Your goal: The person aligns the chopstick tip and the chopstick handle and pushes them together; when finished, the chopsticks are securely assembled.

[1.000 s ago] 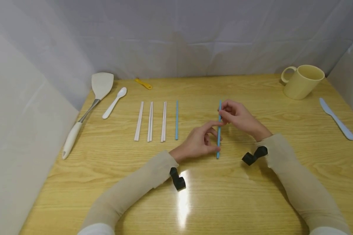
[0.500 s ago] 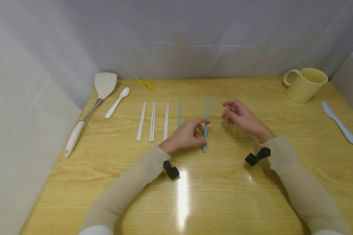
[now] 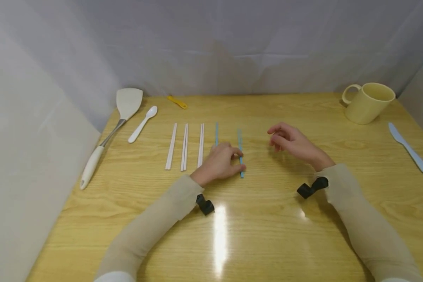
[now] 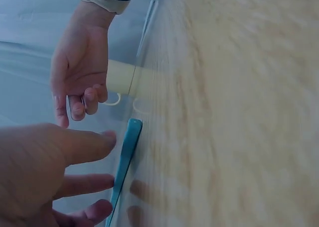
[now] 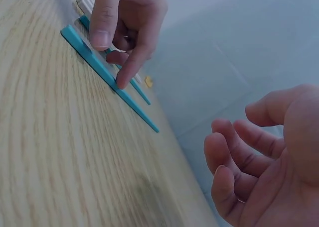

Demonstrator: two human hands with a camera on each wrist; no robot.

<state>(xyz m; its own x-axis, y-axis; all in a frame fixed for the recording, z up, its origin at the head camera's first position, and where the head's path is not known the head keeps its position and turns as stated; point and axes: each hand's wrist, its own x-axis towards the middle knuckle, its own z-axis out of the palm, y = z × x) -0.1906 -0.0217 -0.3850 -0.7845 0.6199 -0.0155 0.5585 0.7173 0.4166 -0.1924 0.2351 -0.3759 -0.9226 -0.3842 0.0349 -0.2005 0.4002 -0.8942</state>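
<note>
Over a blue chopstick (image 3: 241, 173) lying on the wooden table (image 3: 268, 235), my left hand (image 3: 218, 161) reaches with spread, nearly straight fingers. In the right wrist view one fingertip touches this chopstick (image 5: 94, 62), while the thumb hovers near its thick end. A second blue chopstick (image 3: 216, 131) lies just to the left, partly covered by the left hand. Further left lie white chopsticks (image 3: 185, 148) in upright rows, the nearest row (image 3: 201, 141) partly behind the hand. My right hand (image 3: 292, 143) hangs loosely curled to the right, holding nothing.
On the far left are a spatula (image 3: 128, 103) with a cream handle and a white spoon (image 3: 143, 123). A small yellow utensil (image 3: 178, 102) lies at the back edge. A yellow mug (image 3: 368, 103) and a pale blue knife (image 3: 409, 149) are at the right.
My left hand has shifted the blue chopstick leftward, closer to the other blue one, and lowered it to the table. My right hand has let go of it and stays to the right.
</note>
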